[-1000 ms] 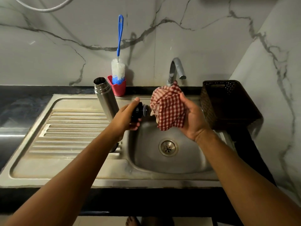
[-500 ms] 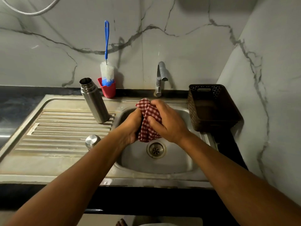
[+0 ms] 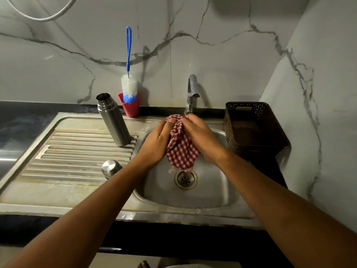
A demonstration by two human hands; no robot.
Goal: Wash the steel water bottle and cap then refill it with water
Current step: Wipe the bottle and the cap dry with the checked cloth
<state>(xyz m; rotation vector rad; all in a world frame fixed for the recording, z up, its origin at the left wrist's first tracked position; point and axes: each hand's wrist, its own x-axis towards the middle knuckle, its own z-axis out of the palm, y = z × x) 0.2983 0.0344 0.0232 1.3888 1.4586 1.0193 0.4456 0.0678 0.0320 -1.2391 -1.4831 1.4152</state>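
Observation:
The steel bottle [image 3: 114, 122] stands upright and uncapped on the drainboard [image 3: 77, 151], left of the basin. Its steel outer cap [image 3: 111, 168] lies on the drainboard beside my left forearm. Over the sink basin [image 3: 212, 190], my left hand [image 3: 156, 146] and my right hand [image 3: 201, 136] both grip a red checked cloth [image 3: 181, 151], bunched between them. The small black stopper seen earlier is hidden, and I cannot tell whether it is inside the cloth.
The tap [image 3: 192, 91] rises behind my hands, with no water visibly running. A blue-handled bottle brush [image 3: 129, 84] stands in a red cup [image 3: 132, 109] behind the bottle. A dark plastic basket [image 3: 253, 130] sits right of the basin. The drain [image 3: 185, 179] lies below the cloth.
My left hand held a black stopper apart from the cloth; now both hands are closed together around the cloth, lower over the basin, and the stopper is out of sight.

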